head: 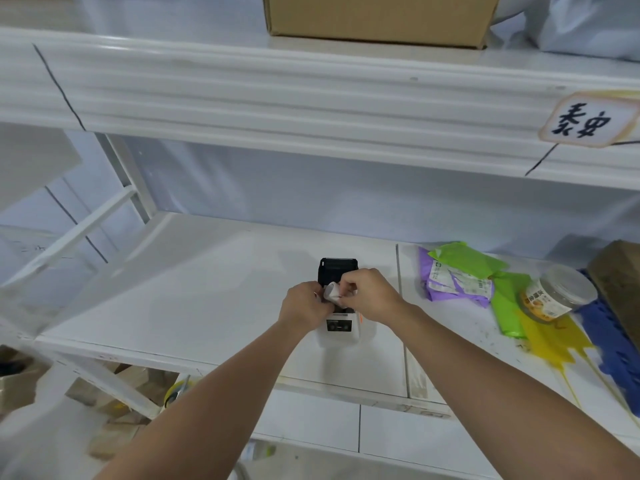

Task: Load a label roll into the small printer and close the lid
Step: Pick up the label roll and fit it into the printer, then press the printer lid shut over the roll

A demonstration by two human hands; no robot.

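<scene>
A small white printer (340, 328) stands on the white shelf (207, 289), its black lid (337, 266) swung open and upright at the far side. Both hands meet right over the printer's open bay. My left hand (304, 304) and my right hand (369, 295) pinch a small white label roll (332, 292) between their fingertips, just above the bay. The inside of the bay is hidden behind the hands.
To the right on the shelf lie purple, green and yellow plastic bags (485, 282), a clear lidded jar (557, 292) and blue material (609, 337). A cardboard box (377, 19) sits on the shelf above. More boxes lie below the shelf at the left.
</scene>
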